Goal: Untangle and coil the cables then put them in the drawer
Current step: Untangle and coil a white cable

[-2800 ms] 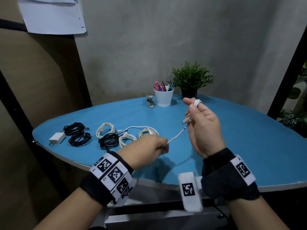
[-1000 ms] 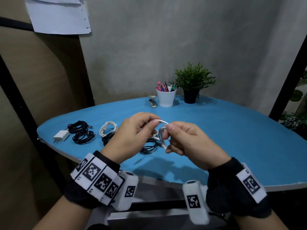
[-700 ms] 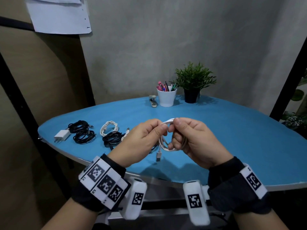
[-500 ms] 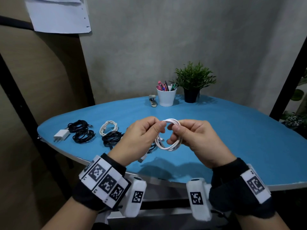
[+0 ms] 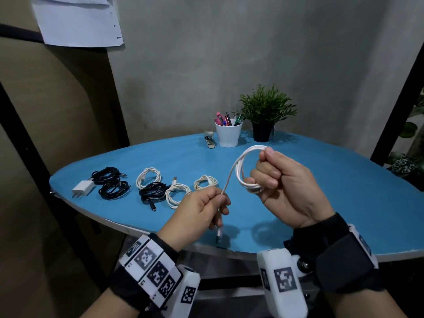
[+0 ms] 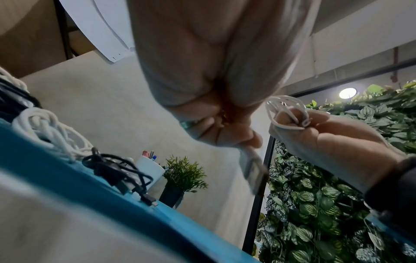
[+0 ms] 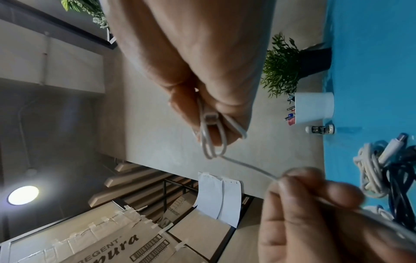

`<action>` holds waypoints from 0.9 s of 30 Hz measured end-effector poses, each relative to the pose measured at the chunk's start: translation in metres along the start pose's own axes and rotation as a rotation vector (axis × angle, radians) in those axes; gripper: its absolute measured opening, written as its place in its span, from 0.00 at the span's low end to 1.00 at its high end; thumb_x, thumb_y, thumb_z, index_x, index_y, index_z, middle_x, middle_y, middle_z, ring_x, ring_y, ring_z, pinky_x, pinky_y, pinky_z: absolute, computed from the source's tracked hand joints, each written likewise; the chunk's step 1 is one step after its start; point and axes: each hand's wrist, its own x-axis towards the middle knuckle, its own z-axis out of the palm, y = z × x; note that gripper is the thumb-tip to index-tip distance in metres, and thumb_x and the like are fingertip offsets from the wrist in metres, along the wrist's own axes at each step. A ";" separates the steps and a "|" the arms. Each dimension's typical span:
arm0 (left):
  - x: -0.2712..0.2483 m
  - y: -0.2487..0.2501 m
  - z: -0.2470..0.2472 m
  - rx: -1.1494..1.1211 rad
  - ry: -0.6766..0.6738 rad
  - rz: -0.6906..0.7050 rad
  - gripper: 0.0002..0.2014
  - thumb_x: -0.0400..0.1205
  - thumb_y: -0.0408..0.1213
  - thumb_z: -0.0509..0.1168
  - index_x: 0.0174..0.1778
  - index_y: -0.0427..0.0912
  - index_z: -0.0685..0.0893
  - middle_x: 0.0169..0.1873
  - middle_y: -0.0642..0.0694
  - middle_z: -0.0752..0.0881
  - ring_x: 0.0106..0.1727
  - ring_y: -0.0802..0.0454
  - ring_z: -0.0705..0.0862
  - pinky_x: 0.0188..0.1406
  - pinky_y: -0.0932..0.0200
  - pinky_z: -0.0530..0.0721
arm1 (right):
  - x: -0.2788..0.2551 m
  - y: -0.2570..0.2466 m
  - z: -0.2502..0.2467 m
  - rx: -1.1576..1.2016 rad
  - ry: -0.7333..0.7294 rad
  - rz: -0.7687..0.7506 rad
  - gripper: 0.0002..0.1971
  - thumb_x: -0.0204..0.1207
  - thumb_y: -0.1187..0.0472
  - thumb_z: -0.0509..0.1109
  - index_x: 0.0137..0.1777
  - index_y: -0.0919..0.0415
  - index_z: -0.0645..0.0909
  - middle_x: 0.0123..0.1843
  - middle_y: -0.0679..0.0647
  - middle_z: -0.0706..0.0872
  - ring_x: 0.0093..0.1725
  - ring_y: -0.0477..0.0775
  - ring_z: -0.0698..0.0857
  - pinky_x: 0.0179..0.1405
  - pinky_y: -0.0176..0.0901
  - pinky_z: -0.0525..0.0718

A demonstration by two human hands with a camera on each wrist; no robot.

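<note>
My right hand (image 5: 273, 177) grips a small coil of thin white cable (image 5: 241, 166) above the blue table (image 5: 344, 193), thumb on top of the loops. The cable's free tail runs down-left to my left hand (image 5: 213, 200), which pinches it; the USB plug (image 5: 219, 235) dangles below that hand. The coil (image 6: 286, 110) also shows in the left wrist view, and the coil (image 7: 211, 138) and tail in the right wrist view. Several coiled cables lie on the table's left: black ones (image 5: 112, 182), a white one (image 5: 148, 177), a black one (image 5: 152, 193) and two white ones (image 5: 176, 195). No drawer is in view.
A white charger (image 5: 82, 188) lies at the far left of the table. At the back stand a white pen cup (image 5: 228, 134), a potted plant (image 5: 263, 115) and a small stapler (image 5: 209, 140). A black post (image 5: 399, 88) rises at the right.
The hands, held together on the coil half a second ago, have parted: the left hand slid down-left along the tail, and the right hand lifted the coil to the right.
</note>
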 end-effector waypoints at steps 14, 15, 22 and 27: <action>0.007 0.024 -0.004 -0.712 0.345 -0.018 0.09 0.86 0.32 0.54 0.41 0.37 0.75 0.35 0.42 0.89 0.30 0.57 0.86 0.32 0.69 0.85 | 0.001 0.015 -0.007 -0.155 -0.005 0.096 0.07 0.79 0.60 0.62 0.41 0.62 0.76 0.35 0.51 0.76 0.20 0.42 0.65 0.18 0.33 0.70; 0.007 0.026 -0.003 -0.759 0.341 -0.015 0.09 0.86 0.32 0.54 0.42 0.37 0.75 0.34 0.43 0.89 0.30 0.57 0.86 0.32 0.69 0.85 | 0.002 0.016 -0.007 -0.170 -0.002 0.104 0.07 0.79 0.60 0.62 0.43 0.62 0.76 0.35 0.50 0.77 0.20 0.43 0.67 0.17 0.34 0.71; 0.007 0.035 0.005 -0.935 0.268 -0.082 0.09 0.86 0.36 0.54 0.44 0.38 0.76 0.32 0.45 0.89 0.30 0.56 0.84 0.30 0.68 0.83 | 0.006 0.022 -0.008 -0.302 -0.040 0.113 0.10 0.71 0.56 0.66 0.44 0.64 0.78 0.36 0.51 0.77 0.19 0.43 0.71 0.17 0.34 0.76; 0.010 0.035 0.002 -0.958 0.232 -0.145 0.11 0.87 0.36 0.53 0.44 0.38 0.78 0.36 0.44 0.89 0.32 0.56 0.84 0.29 0.67 0.83 | 0.007 0.024 -0.011 -0.325 -0.025 0.123 0.09 0.79 0.60 0.63 0.42 0.64 0.80 0.30 0.52 0.76 0.18 0.42 0.72 0.19 0.34 0.77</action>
